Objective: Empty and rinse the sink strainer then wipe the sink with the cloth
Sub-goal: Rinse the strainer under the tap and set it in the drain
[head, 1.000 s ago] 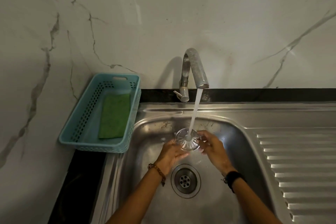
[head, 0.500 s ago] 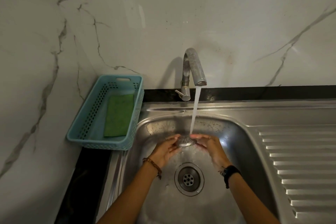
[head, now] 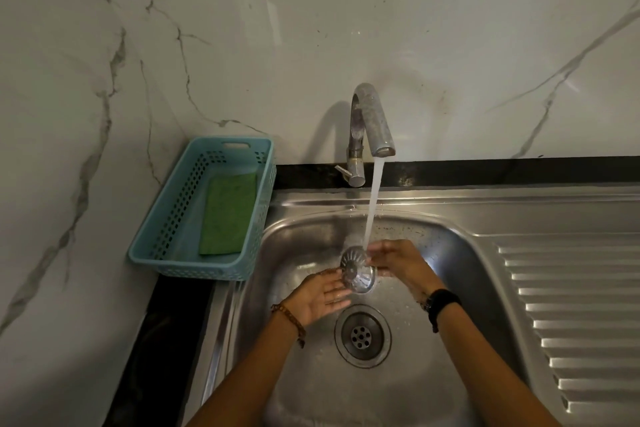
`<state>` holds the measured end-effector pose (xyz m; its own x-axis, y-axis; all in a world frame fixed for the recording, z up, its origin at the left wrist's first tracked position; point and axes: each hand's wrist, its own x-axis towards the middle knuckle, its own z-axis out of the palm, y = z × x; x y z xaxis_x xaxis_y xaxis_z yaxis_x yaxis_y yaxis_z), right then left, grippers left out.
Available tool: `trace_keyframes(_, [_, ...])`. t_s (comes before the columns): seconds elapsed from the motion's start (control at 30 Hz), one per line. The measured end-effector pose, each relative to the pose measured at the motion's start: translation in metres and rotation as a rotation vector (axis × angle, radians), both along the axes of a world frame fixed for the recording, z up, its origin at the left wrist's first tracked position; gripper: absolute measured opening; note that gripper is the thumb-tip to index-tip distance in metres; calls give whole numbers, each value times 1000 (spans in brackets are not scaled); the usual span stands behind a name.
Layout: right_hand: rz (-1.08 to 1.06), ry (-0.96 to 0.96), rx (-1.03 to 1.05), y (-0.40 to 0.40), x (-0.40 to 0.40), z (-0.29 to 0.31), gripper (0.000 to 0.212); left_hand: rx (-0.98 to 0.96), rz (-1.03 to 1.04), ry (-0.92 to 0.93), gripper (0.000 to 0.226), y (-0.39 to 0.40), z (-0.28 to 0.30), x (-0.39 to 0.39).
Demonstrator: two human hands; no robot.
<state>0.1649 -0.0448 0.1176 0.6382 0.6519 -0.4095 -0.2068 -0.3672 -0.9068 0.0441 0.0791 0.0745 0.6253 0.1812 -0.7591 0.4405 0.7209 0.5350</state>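
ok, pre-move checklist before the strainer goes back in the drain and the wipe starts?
1. Strainer under the water stream: ok, the stream lands at its upper edge.
2. Hold: ok, right hand grips its far rim; left hand touches the near side with straight fingers.
3. Strainer free of debris: cannot tell, wet glare hides the slots.
4. Drain free to receive it: ok, nothing sits in it.
5. Green cloth ready: ok, lying in the blue basket, left of the sink.
6. Tap off: not ok, running.
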Motion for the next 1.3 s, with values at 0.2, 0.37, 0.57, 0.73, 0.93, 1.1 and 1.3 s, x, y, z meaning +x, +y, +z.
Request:
trace_keyframes(0.2, [292, -376, -146, -19, -4, -2, 19, 16, 56, -74, 30, 0, 18, 16])
trace_keyframes(0.37, [-13, -287, -48, -26, -8, -13, 19, 123, -21, -127, 40, -2, 22, 20])
trace_keyframes(0.57, [-173, -248, -68, -11, -13, -17, 23, 114, 3, -152, 39, -12, 21, 12])
trace_keyframes(0.73, [-43, -404, 5, -12, -14, -13, 24, 226, 11, -48, 38, -22, 24, 10])
trace_keyframes(0.93, [25, -238, -47, -24, 7, -3, 28, 590, -81, -45, 20, -27, 39, 22])
trace_keyframes(1.1, [-3, -467, 52, 13, 44, 56, 25, 429, 10, -30, 23, -23, 47, 23])
trace_keyframes(1.3, [152, -279, 67, 98, 79, 86, 31, 295, 11, -26, 28, -28, 48, 24])
